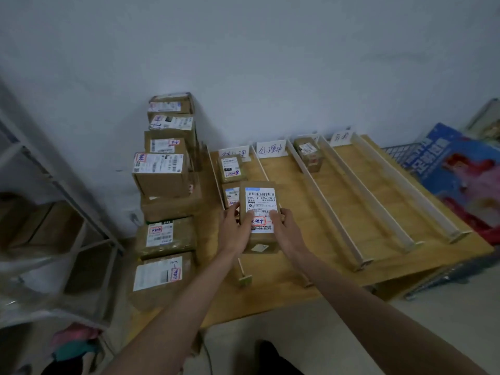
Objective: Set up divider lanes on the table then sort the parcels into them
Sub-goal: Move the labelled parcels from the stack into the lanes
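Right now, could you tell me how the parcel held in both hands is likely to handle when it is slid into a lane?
The held parcel looks like a stiff cardboard box, so it should keep its shape. Left hand and right hand lift it easily, suggesting it is fairly light. Its flat faces should slide on the wooden table without rolling.

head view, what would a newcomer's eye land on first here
First, the cardboard parcel at centre, gripped from both sides by the left hand and right hand above the wooden table. Next, the tall stack of parcels against the wall on the left, then the white divider lanes with handwritten signs at the far end.
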`<state>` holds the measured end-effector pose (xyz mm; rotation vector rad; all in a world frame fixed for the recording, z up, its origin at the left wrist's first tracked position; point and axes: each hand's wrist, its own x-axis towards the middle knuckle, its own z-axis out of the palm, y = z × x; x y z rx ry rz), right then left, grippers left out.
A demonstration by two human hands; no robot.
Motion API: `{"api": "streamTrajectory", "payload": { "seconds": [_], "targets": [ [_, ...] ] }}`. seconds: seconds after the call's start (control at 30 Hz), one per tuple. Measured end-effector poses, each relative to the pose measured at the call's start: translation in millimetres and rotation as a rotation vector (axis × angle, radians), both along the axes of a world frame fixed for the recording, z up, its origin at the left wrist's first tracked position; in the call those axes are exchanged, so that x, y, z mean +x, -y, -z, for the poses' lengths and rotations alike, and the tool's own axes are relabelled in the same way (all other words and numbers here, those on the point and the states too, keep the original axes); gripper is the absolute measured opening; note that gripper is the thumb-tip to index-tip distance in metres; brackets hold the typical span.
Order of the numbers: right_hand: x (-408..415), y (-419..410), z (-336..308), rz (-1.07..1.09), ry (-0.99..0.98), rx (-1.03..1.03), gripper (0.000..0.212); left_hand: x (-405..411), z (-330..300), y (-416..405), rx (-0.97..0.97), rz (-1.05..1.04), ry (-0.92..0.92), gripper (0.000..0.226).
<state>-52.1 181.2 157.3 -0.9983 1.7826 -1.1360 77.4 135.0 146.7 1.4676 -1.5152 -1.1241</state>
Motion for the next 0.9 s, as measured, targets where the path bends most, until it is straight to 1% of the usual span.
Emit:
{"api": "streamTrajectory", "payload": {
  "seconds": [0.07,0.13,0.3,0.47,0.53,0.7,0.9],
  "targets": [
    [-15,10,-3,0.042,-0.030,0.006,0.037,-19,-6,12,-0.020,0.022,0.024,0.049],
    [-29,21,-5,0.066,-0.022,0.009,0.041,-36,-8,24,-0.023,0.028,0.035,0.049],
    [-75,52,-5,0.065,-0.008,-0.010,0.043,-82,-8,55,-0.031,0.030,0.020,0.045],
    [-138,93,7,0.023,-0.018,-0.012,0.044,-141,6,93,-0.018,0.008,0.039,0.052],
    [-168,113,13,0.008,-0.022,-0.006,0.043,-170,12,110,-0.016,-0.014,0.037,0.051],
    [-234,161,24,-0.058,-0.062,0.033,0.051,-233,16,145,0.016,-0.071,0.042,0.050],
    [-275,214,43,-0.107,-0.046,0.034,0.050,-272,26,189,0.014,-0.123,0.040,0.051]
  ]
}}
